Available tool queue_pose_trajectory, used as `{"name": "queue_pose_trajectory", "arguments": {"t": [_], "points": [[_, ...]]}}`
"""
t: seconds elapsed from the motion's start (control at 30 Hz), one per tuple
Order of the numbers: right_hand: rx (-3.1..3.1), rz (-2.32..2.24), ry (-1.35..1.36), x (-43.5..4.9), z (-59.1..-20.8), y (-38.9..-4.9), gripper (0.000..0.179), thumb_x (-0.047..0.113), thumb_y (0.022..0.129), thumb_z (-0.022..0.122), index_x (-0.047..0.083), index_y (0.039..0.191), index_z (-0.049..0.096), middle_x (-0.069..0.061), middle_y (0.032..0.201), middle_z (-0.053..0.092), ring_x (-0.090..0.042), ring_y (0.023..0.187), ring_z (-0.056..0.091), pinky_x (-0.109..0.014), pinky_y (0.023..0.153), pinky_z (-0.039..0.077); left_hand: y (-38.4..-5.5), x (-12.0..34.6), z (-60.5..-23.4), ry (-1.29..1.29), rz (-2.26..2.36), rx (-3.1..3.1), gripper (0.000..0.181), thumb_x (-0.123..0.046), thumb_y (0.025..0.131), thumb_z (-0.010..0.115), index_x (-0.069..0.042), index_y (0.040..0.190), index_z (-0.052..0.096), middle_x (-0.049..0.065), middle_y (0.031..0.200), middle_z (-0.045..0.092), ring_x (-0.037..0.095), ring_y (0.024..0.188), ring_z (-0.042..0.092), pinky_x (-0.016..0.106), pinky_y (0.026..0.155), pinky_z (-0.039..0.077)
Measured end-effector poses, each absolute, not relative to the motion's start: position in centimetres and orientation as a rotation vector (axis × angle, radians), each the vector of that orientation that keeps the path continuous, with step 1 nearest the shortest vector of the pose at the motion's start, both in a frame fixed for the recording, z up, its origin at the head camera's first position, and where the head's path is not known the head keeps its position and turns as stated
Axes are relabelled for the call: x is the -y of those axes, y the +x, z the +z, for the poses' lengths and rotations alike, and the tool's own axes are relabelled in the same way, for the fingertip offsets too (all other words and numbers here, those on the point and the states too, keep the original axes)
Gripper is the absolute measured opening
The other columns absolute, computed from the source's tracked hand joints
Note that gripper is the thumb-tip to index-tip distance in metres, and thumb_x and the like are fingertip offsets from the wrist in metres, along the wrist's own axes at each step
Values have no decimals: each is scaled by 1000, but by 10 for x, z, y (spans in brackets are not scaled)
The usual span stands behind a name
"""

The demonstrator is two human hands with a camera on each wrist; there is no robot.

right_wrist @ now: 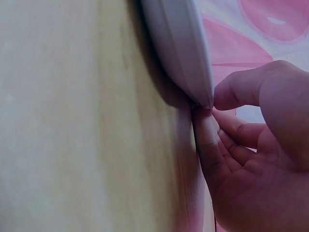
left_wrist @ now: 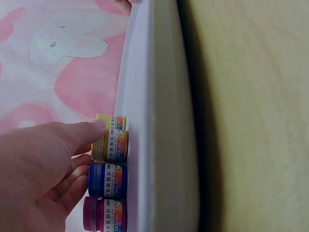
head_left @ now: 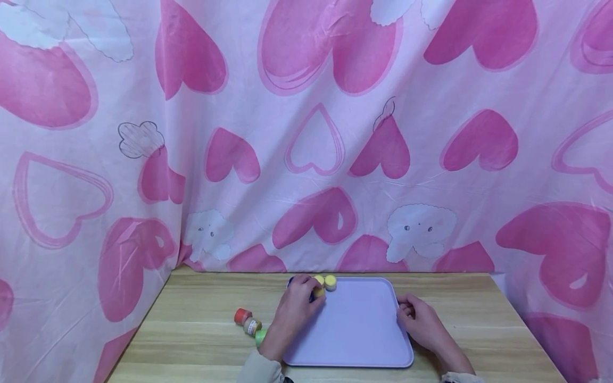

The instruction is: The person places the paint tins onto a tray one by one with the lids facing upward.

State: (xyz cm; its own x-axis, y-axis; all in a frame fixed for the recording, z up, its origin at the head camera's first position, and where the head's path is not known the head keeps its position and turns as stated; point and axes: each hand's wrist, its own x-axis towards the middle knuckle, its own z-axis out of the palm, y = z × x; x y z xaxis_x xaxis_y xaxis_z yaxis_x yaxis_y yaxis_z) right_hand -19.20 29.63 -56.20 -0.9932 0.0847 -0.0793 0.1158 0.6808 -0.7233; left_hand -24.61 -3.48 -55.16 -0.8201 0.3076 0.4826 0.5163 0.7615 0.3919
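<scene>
My left hand [head_left: 296, 304] is over small paint jars at the far left of a lilac tray [head_left: 359, 330]. In the left wrist view its thumb and a partly hidden finger pinch a dark yellow paint jar [left_wrist: 116, 147]. A blue paint jar [left_wrist: 108, 180] and a magenta paint jar [left_wrist: 105, 214] line up beside it, near the other fingertips. Light yellow jars, one of them a yellow paint jar [head_left: 330, 282], stand by the tray's back edge. My right hand [head_left: 423, 323] holds the tray's right rim, thumb above and index finger beneath.
Left of the tray, a red-lidded jar [head_left: 242, 316], a brownish jar [head_left: 252, 326] and a green jar [head_left: 261, 337] sit on the wooden table [head_left: 191, 330], the green one partly behind my left forearm. A pink heart-patterned curtain [head_left: 316, 213] hangs behind.
</scene>
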Motion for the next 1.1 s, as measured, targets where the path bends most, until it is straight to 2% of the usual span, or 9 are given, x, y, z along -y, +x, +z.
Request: {"name": "queue_pose_trajectory", "arguments": {"t": [0.3,0.63,0.97,1.1], "points": [[-2848,-1231,160,-296,-560,-191,31,7,100,62,-1,130,69,-6,106,68,-18,98,59,-23,76,53,-244,38,-552,-666,-710,2559,18,-21,87,92,-16,95,77,-1,100,69,18,101,68,34,82,65],[-2830,-1239,166,-296,-562,-191,31,8,101,62,-1,131,68,-6,107,67,-18,99,59,-24,77,53,-238,46,-551,-688,-700,2541,16,-27,90,90,-18,95,78,-2,98,71,15,92,70,31,75,64],[-2836,-1229,170,-295,-561,-191,32,8,100,63,-2,131,68,-7,106,67,-19,99,59,-24,77,53,-229,59,-550,-699,-666,2499,9,-19,93,85,-18,101,82,-2,101,76,16,97,75,33,86,67],[-2825,-1227,178,-295,-561,-191,31,8,101,63,-1,131,68,-6,106,66,-19,99,58,-24,77,53,-226,66,-549,-690,-671,2473,10,-18,92,86,-18,101,81,-3,100,75,15,97,74,32,87,67]]}}
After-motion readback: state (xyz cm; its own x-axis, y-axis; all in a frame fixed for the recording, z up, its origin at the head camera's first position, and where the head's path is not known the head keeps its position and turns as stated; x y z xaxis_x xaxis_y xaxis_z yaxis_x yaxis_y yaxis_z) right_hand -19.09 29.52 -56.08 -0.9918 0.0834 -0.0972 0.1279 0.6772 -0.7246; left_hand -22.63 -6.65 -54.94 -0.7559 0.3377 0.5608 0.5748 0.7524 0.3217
